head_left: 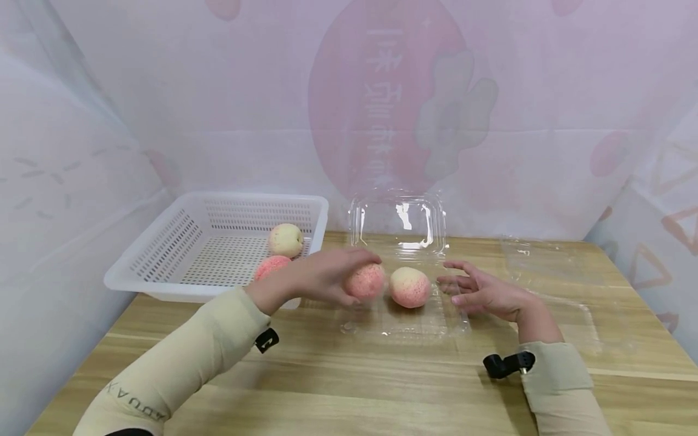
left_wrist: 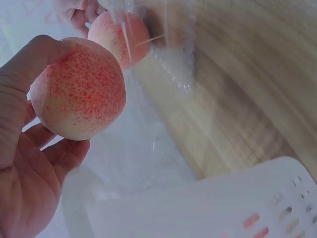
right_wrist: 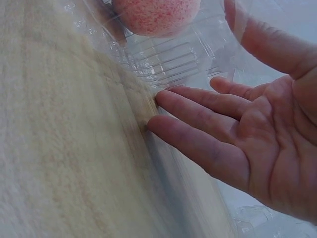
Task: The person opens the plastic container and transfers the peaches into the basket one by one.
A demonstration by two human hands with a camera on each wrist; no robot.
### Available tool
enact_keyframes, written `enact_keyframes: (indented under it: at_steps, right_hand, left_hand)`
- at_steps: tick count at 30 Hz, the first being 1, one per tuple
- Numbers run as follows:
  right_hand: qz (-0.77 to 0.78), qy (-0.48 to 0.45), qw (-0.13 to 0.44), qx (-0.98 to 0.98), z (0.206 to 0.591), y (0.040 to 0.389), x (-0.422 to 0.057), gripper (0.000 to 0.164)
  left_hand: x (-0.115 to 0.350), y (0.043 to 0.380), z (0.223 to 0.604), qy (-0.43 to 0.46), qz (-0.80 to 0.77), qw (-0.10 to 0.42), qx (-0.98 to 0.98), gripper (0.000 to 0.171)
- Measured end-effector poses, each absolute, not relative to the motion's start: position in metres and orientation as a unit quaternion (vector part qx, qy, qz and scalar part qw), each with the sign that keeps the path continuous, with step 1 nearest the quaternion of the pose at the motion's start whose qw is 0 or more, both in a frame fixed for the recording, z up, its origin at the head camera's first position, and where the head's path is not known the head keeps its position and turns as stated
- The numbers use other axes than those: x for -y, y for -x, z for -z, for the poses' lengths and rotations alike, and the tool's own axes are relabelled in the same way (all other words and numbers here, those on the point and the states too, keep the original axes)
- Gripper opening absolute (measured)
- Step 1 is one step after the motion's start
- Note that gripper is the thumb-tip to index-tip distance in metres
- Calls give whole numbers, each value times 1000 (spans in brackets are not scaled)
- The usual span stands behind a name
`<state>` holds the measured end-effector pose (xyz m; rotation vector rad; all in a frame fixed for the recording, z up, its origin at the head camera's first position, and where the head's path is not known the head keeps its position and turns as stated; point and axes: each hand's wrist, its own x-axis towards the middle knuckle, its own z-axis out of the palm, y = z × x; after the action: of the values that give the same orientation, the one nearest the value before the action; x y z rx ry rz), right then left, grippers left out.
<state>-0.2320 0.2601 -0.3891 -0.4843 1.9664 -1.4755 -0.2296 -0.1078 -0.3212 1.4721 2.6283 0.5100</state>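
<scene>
Between the thumb and fingers of my left hand [head_left: 327, 275] is a speckled pink peach [head_left: 365, 282], held over the left side of a clear plastic clamshell box [head_left: 403, 327]. In the left wrist view that peach [left_wrist: 81, 89] shows red speckles fading to cream. A second peach [head_left: 410, 287], cream on top and pink below, sits inside the box. My right hand [head_left: 485, 293] is at the box's right side, palm turned inward, fingers extended and holding nothing. The right wrist view shows its fingertips [right_wrist: 166, 96] right by the box's ribbed wall. The box's lid [head_left: 398, 224] stands raised at the back.
At the left stands a white perforated basket [head_left: 147, 289] with a cream peach [head_left: 286, 240] and a pink peach [head_left: 271, 266] in it. More clear plastic packaging [head_left: 567, 284] lies on the wooden table [head_left: 349, 387] at the right. A printed curtain [head_left: 262, 109] hangs behind.
</scene>
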Motion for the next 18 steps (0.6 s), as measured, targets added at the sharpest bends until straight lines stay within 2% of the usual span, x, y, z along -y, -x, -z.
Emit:
enact_keyframes:
  at_steps: [12,18]
  right_hand:
    - [557,190,310,-746,389,231,-260,85]
    - [554,182,307,-752,390,231,-262,85]
  left_hand:
    - [137,230,308,-441,-217,-6,-871,74]
    - [155,229,305,-406,-253,-10,-878,76]
